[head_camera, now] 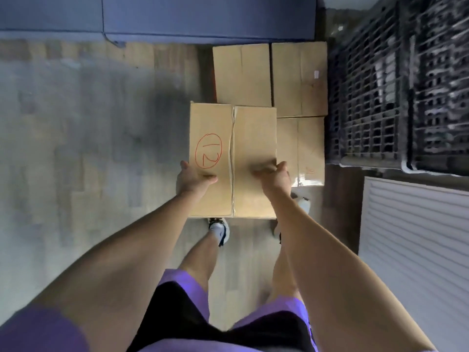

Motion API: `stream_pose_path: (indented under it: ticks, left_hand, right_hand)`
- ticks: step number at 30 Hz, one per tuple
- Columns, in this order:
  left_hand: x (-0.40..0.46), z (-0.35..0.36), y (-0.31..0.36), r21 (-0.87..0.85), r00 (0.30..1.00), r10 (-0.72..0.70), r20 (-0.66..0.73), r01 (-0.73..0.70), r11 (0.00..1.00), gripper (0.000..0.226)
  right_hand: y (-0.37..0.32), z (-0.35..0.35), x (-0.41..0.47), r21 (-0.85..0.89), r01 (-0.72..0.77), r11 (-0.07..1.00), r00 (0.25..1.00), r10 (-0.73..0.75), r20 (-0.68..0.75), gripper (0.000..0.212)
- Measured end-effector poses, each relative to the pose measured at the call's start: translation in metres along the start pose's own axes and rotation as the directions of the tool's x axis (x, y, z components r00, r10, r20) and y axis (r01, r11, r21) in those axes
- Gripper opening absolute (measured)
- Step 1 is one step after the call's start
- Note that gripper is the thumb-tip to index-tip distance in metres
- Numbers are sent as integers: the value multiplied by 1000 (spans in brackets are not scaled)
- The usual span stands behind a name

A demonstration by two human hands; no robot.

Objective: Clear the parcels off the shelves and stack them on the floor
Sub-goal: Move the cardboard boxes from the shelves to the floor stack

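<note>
Fingers of the left hand and right hand curl over the side edges of the cardboard box marked 12, gripping it above three flat, taped brown boxes on the wood-plank floor, beside black plastic lattice crates

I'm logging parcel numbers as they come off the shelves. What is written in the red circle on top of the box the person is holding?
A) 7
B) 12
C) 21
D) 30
B: the held box, with the left hand and right hand on its top near its side edges, bears a hand-drawn red circle with 12 inside.
</note>
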State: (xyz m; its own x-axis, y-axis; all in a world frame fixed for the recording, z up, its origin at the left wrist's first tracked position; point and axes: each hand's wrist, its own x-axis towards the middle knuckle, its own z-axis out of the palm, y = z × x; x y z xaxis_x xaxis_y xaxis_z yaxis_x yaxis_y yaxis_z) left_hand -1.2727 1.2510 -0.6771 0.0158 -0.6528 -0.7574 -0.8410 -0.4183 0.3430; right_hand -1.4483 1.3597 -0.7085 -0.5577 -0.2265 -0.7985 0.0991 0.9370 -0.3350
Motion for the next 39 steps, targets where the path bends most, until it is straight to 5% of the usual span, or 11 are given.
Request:
stream_pose_path:
  ticks: [23, 31, 39]
  left_hand:
    - [227, 237, -49, 36, 993, -111, -45, 113, 993, 70]
    - [252, 251, -51, 41, 990, -141, -3, 141, 989, 72]
    - [259, 241, -28, 85, 992, -114, -45, 118, 989, 85]
  right_hand:
    - [93, 72, 282, -396, 78, 915, 997, -80, 11, 71]
    - [99, 77, 299, -332, 127, 935, 992, -128, 19, 50]
    - [93, 72, 306, -300, 102, 948, 992, -73, 105, 56]
